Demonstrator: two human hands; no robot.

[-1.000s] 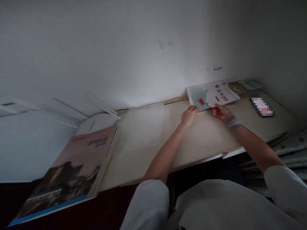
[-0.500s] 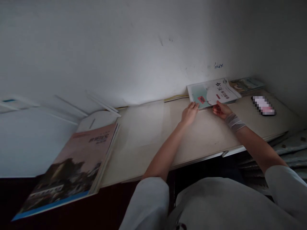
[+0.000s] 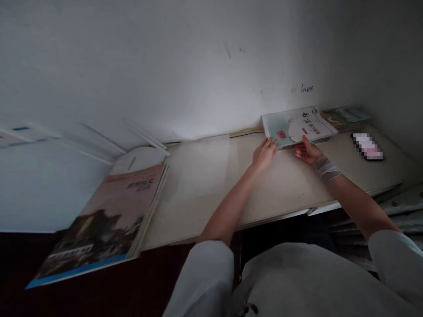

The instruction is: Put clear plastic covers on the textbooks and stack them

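Observation:
A pale green and white book [image 3: 294,125] with a red square on its cover lies on top of a stack against the wall. My left hand [image 3: 264,153] grips its near left corner, fingertips over the cover. At the near edge, my right hand [image 3: 309,152] has its thumb on the cover and its other fingers curled against the edge of the stack. A clear wrap circles the right wrist. Just right of the stack, another book [image 3: 345,116] with a green and brown cover lies by the wall.
The pale desk [image 3: 198,193] runs along the white wall [image 3: 198,66]. A phone [image 3: 368,146] with a blurred screen lies at the right. A pile of large books [image 3: 109,220] with a pinkish cover sits at the left, overhanging the front edge. Grey stacked material [image 3: 403,207] stands low at the right.
The view has shifted a little, so everything appears slightly further right. The top book's right end lies a bit flatter. Both hands keep their places on the book.

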